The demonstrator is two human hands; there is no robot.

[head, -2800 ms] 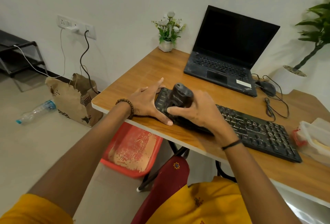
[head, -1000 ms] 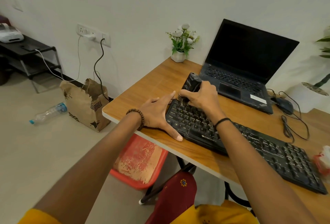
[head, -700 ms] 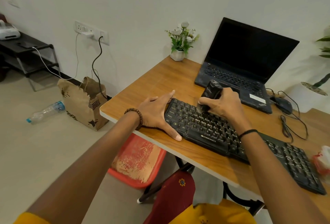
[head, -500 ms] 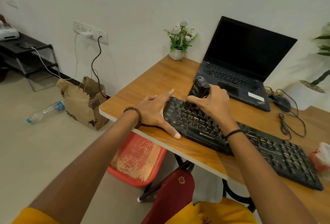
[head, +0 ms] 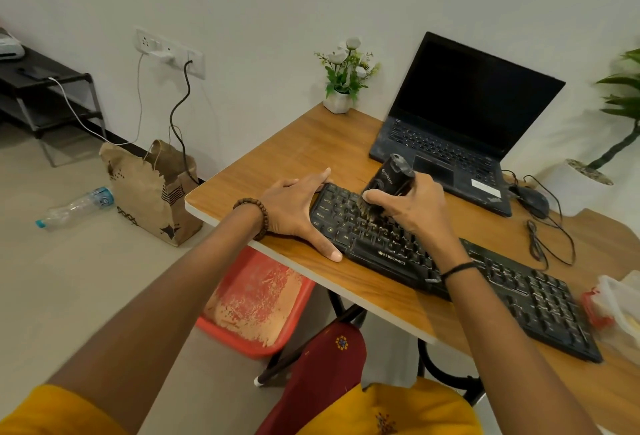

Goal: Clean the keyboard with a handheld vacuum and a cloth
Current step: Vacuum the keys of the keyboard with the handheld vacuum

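Your right hand (head: 412, 209) is gripping the black handheld vacuum (head: 393, 176), fingers wrapped round its body and thumb pressing along its near side. You are holding it tilted, its top leaning toward the far side of the desk (head: 298, 150), and its bristled nozzle is touching the keys in the left part of the black keyboard (head: 519, 292). That keyboard is lying at a slant along the near edge of the desk, its left end farther from you than its right end.

Your left hand (head: 294, 209) is lying flat and spread against the keyboard's left end, clasping nothing. Its fingers are reaching to the far left corner, and its thumb is stretching along the near left corner with the tip resting on the desk.

An open laptop (head: 450, 143) with a dark screen is sitting just beyond the vacuum. A wired mouse (head: 531, 197) is lying to its right, and a small pot of white flowers (head: 341, 88) is standing at the far edge by the wall. A clear plastic container (head: 620, 299) is sitting just beyond the keyboard's right end. On the floor to the left, a brown paper bag (head: 149, 192) is leaning by the desk, a plastic bottle (head: 76, 206) is lying beside it, and a red tub (head: 256, 303) is sitting under the desk.
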